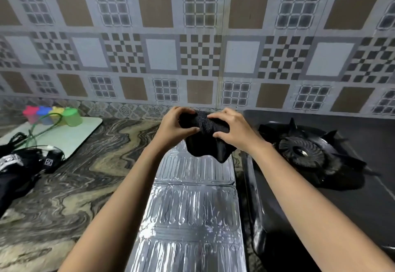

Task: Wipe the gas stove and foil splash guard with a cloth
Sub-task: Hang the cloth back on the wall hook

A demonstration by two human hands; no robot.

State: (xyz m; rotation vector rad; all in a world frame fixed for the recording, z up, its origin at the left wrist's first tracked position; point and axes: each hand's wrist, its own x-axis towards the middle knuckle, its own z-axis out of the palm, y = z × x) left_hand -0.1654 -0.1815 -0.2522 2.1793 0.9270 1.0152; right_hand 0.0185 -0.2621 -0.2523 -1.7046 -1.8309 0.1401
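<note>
Cloth (204,141), dark and bunched, is held in the air by both hands above the far end of the foil splash guard (190,212). At far left on the marbled stone counter (81,177) lies a dark bundle (19,171) with black cords, beside one pale board (64,137). Four small plastic containers (52,115) stand on the board's far edge: one pink, one blue, one yellow, one green. Patterned tiles cover the wall (192,43) behind the counter. Left hand (174,127) grips the cloth's left side, fingers curled over the top and thumb pressed underneath. The foil splash guard lies flat on the counter, running from the near edge toward the wall. Right hand (234,131) grips the cloth's right side, fingers curled in and thumb pinching the fabric. At right sits one black gas stove (342,197), just beside the foil, with one burner (301,153) visible.
</note>
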